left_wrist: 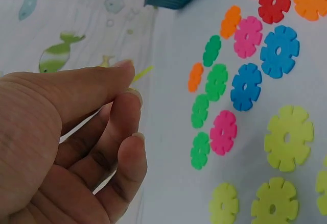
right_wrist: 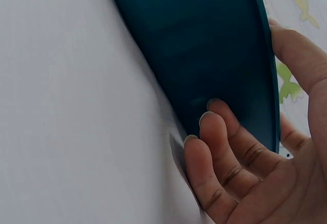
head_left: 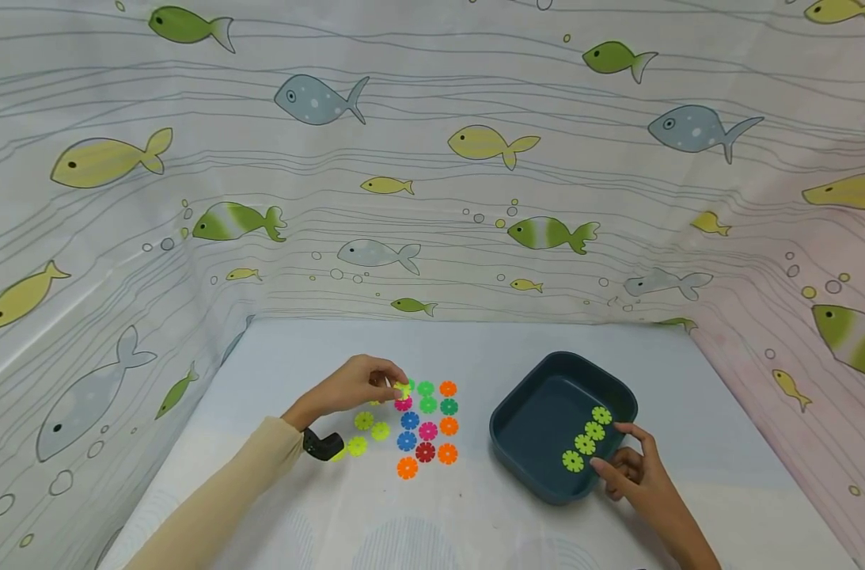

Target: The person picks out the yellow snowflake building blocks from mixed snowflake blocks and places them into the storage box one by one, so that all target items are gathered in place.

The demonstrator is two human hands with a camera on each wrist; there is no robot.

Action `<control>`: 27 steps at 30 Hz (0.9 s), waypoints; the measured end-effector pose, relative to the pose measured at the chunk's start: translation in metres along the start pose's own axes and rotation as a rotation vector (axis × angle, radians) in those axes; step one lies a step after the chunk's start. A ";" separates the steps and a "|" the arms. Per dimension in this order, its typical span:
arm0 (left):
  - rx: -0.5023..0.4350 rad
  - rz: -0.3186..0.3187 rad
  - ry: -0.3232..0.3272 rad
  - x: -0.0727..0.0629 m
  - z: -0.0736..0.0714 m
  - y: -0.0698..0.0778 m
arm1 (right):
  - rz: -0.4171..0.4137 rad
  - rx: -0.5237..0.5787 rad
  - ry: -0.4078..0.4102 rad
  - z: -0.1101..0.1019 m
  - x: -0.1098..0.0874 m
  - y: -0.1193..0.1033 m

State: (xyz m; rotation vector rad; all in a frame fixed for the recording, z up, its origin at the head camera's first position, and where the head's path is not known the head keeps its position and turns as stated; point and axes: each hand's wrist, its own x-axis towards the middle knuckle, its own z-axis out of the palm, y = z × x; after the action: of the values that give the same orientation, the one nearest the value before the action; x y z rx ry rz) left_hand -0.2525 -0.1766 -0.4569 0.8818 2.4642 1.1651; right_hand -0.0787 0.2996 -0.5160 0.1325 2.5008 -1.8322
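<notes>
My left hand [head_left: 361,380] pinches a yellow-green snowflake disc [head_left: 403,390] between thumb and forefinger, over the loose discs on the table. The left wrist view shows this disc [left_wrist: 144,73] edge-on past the fingertips, its other part hidden by them. On the right stands a dark teal tub [head_left: 539,404]. A slanting row of several yellow-green discs [head_left: 585,444] lies inside it, near its right wall. My right hand [head_left: 637,471] grips that side at the rim. In the right wrist view, curled fingers press against the tub's outer wall [right_wrist: 199,45], with the thumb at the rim.
Left of the tub, loose snowflake discs lie flat: orange [head_left: 448,454], blue [head_left: 407,441], pink [head_left: 428,431], dark red [head_left: 425,452] and green [head_left: 428,404]. Several yellow-green discs [head_left: 380,431] lie by the left wrist. A fish-printed curtain [head_left: 432,198] surrounds the white table [head_left: 318,514].
</notes>
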 end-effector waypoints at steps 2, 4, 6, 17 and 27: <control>0.005 0.009 -0.007 0.004 0.002 0.002 | 0.003 0.004 0.000 0.000 -0.001 0.000; 0.008 0.021 -0.016 0.007 0.004 0.004 | 0.000 0.001 -0.004 0.000 -0.001 -0.001; 0.004 0.034 -0.025 0.011 0.006 0.006 | -0.003 0.001 -0.005 0.000 -0.001 -0.001; -0.032 0.101 -0.085 0.030 0.018 0.022 | -0.001 0.005 -0.001 0.000 -0.001 0.000; -0.034 0.158 -0.137 0.047 0.028 0.039 | -0.007 0.009 -0.002 0.000 -0.002 0.000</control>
State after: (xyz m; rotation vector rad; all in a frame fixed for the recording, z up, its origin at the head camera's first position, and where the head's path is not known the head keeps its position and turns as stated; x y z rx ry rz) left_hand -0.2594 -0.1110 -0.4441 1.1247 2.2941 1.1518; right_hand -0.0771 0.2999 -0.5161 0.1229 2.4952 -1.8455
